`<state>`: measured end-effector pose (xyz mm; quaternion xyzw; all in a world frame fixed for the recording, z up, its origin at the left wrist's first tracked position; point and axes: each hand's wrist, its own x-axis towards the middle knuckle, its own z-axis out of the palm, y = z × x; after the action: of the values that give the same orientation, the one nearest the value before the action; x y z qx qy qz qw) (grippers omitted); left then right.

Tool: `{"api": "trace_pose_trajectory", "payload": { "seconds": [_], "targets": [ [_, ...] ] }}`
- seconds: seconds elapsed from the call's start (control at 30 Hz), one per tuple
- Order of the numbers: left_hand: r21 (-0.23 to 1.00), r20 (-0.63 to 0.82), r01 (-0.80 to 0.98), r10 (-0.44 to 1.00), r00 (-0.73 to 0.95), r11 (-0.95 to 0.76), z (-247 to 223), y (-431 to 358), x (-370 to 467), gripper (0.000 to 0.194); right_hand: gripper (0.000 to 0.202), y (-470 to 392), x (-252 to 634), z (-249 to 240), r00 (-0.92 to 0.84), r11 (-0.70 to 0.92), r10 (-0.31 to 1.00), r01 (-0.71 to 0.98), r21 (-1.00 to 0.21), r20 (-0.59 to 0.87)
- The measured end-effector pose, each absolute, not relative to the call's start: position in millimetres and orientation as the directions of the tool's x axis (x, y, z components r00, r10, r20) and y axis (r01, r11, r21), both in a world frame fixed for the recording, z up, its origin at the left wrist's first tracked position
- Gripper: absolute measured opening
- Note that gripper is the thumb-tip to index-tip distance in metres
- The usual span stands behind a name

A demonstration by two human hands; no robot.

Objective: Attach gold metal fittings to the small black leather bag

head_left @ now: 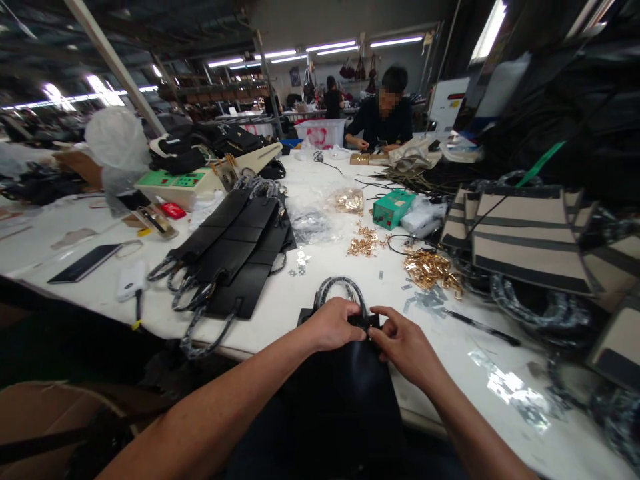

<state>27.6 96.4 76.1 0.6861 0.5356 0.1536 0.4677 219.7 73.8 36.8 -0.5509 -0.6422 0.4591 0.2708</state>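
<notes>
A black leather bag panel [345, 393] hangs over the table's near edge, its top lying on the white surface. At its top stands a looped bag handle [343, 283] wrapped in clear plastic. My left hand [336, 325] is closed on the panel's top by the handle's base, thumb on the front face. Just to its right, my right hand [400, 337] is closed in a pinch at the handle's right end. Whatever small part may sit between those fingertips is hidden. Both hands are nearly touching.
Black bag panels [245, 247] are stacked at left. Gold fittings [433, 270], small metal plates [427, 303] and a black pen [483, 327] lie at right. Behind are a green box [393, 209] and beige-lined panels [530, 233]. A person [383, 117] sits across the table.
</notes>
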Motion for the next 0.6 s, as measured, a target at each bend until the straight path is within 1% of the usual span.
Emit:
{"api": "trace_pose_trajectory", "payload": {
  "seconds": [0.07, 0.17, 0.27, 0.37, 0.43, 0.53, 0.57, 0.6],
  "targets": [
    [0.803, -0.282, 0.596, 0.873, 0.397, -0.011, 81, 95, 26, 0.014, 0.043, 75, 226, 42, -0.255, -0.032, 0.952, 0.469, -0.883, -0.170],
    [0.806, -0.275, 0.591, 0.868, 0.414, -0.027, 91, 90, 25, 0.019, 0.051, 69, 234, 52, -0.186, 0.017, 0.976, 0.591, -0.807, -0.116],
    [0.821, -0.273, 0.570, 0.860, 0.430, -0.024, 102, 82, 22, 0.025, 0.046, 60, 235, 59, -0.115, 0.123, 0.992, 0.691, -0.712, 0.060],
    [0.831, -0.238, 0.551, 0.844, 0.481, -0.080, 116, 74, 20, 0.027, 0.047, 53, 230, 61, -0.105, 0.245, 0.965, 0.686, -0.685, 0.239],
    [0.831, -0.194, 0.540, 0.839, 0.508, -0.134, 127, 70, 19, 0.028, 0.048, 49, 225, 64, -0.083, 0.269, 0.955, 0.641, -0.719, 0.284],
    [0.844, -0.132, 0.495, 0.813, 0.568, -0.208, 140, 64, 15, 0.031, 0.047, 39, 217, 72, -0.041, 0.252, 0.963, 0.497, -0.831, 0.268],
    [0.850, -0.118, 0.474, 0.795, 0.595, -0.228, 142, 63, 13, 0.032, 0.052, 35, 214, 75, -0.027, 0.238, 0.968, 0.422, -0.875, 0.250],
    [0.855, -0.106, 0.457, 0.780, 0.617, -0.245, 142, 63, 9, 0.032, 0.062, 31, 212, 78, -0.013, 0.221, 0.973, 0.336, -0.916, 0.231]
  ]
}}
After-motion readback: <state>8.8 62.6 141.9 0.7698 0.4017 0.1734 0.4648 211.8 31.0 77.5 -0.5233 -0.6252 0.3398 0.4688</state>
